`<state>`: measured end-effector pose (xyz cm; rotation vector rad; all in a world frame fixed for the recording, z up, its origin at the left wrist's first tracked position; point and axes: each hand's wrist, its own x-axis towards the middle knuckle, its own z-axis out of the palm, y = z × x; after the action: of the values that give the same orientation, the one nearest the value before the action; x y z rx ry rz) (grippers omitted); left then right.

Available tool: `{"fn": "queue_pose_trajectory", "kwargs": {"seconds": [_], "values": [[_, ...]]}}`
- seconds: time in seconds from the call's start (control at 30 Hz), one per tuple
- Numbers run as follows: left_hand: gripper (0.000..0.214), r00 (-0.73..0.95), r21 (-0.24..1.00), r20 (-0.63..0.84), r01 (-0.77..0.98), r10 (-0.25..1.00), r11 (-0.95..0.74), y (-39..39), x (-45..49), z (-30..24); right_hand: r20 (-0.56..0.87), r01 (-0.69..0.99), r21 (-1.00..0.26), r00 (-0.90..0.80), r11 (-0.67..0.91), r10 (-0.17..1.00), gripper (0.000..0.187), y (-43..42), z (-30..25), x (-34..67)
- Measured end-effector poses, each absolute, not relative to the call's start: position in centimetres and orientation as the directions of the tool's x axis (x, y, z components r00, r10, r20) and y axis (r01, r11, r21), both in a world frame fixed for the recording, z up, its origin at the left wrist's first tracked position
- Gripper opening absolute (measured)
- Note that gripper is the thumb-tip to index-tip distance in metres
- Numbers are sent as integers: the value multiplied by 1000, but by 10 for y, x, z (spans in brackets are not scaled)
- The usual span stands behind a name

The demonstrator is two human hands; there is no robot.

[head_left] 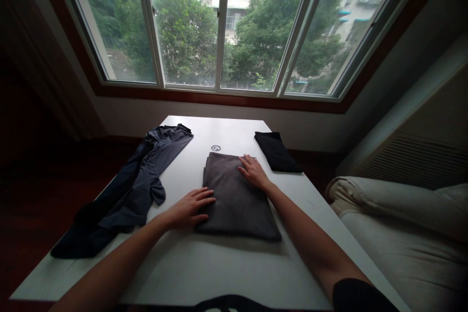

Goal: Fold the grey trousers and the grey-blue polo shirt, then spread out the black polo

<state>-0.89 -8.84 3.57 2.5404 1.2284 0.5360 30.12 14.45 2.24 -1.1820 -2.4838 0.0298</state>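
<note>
Folded dark grey garment (236,200) lay flat at centre of the white table (219,265), long side running away from the person. Left hand (190,208) rested palm down on its near left edge, fingers slightly apart and extended, tips on the cloth, heel of the hand on the tabletop. Right hand (254,171) lay flat on the garment's far right corner, fingers spread and straight, clamped on nothing. Unfolded blue-grey shirt (146,180) sprawled to the left, its lower part trailing over the table's left edge, near the left hand but not touching it. Small folded black garment (277,152) sat at far right, just beyond the right hand, apart from it. Round logo mark (215,148) showed on the tabletop just past the grey garment. Cream sofa (402,224) stood right of the table; window (219,24) faced trees.
</note>
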Motion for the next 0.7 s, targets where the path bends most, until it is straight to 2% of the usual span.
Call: {"fn": "queue_pose_trajectory", "kwargs": {"seconds": [0.1, 0.17, 0.27, 0.37, 0.47, 0.57, 0.7], "values": [[63, 573, 408, 221, 681, 789, -608, -88, -10, 35, 270, 600, -175, -733, 781, 624, 61, 127, 20, 274], [62, 572, 417, 222, 677, 790, -607, -87, -11, 35, 212, 573, -188, -770, 798, 602, 62, 126, 16, 263], [61, 574, 429, 221, 669, 789, -607, -87, -12, 36, 183, 667, -200, -694, 718, 696, 63, 142, 11, 270], [60, 579, 432, 207, 669, 789, -605, -87, -14, 36, 217, 785, -194, -551, 589, 806, 64, 162, 11, 294], [60, 581, 429, 189, 677, 792, -599, -87, -14, 36, 263, 826, -176, -485, 535, 834, 65, 164, 13, 312], [59, 579, 429, 193, 676, 792, -599, -86, -14, 35, 292, 772, -155, -560, 617, 775, 64, 147, 16, 305], [59, 585, 422, 195, 674, 787, -606, -85, -14, 35, 236, 585, -152, -761, 796, 605, 63, 124, 13, 271]]}}
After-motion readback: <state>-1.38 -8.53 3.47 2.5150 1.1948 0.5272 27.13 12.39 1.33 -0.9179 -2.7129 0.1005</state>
